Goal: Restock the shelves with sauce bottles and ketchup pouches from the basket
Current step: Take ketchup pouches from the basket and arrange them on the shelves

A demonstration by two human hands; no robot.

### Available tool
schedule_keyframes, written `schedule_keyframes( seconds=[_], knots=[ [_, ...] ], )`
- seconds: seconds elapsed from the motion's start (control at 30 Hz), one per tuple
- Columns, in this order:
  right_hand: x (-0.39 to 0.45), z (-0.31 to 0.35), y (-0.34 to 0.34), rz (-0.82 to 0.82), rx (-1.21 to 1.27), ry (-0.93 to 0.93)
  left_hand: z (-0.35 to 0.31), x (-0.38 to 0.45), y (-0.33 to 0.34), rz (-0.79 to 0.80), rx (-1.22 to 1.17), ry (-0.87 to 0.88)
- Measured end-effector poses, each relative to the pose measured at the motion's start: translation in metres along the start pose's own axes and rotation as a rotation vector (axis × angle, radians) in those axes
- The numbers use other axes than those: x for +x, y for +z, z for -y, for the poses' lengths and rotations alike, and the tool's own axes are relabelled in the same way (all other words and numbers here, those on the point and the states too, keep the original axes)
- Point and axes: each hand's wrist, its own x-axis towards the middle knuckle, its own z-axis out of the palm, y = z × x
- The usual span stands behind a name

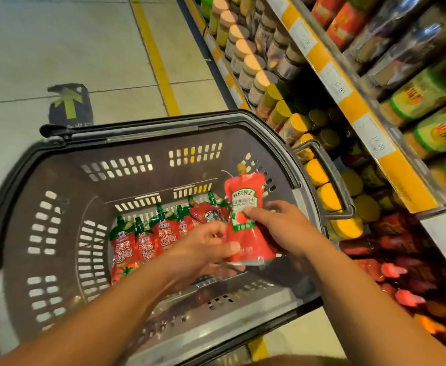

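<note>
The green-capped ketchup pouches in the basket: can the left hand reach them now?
Probably not at once: the left hand already pinches the Heinz pouch with the right hand. The green-capped pouches lie uncovered just beside it.

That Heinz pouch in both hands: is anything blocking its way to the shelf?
Nothing visible does. The Heinz pouch is held above the basket by left hand and right hand; open air separates it from the shelf on the right.
</note>
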Motion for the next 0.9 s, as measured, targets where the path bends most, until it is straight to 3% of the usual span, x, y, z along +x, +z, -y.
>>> schedule_keyframes(
  seconds=[0.13,0.23,0.37,0.67,0.9],
  knots=[
    [0.001,-0.002,-0.003,0.023,-0.022,-0.113,0.003,0.005,-0.018,0.096,0.167,0.015],
    [0.001,0.000,-0.008,-0.027,0.047,-0.168,0.015,0.035,-0.047,-0.173,0.095,-0.076],
    [-0.001,0.000,-0.023,-0.047,0.130,-0.235,0.045,0.086,-0.078,-0.521,0.278,-0.272],
    [-0.019,-0.010,-0.044,-0.091,0.264,-0.296,0.076,0.187,-0.062,-0.849,0.343,-0.295],
    [-0.030,-0.017,-0.058,-0.120,0.260,-0.308,0.069,0.188,-0.061,-0.920,0.161,-0.288]
  ],
)
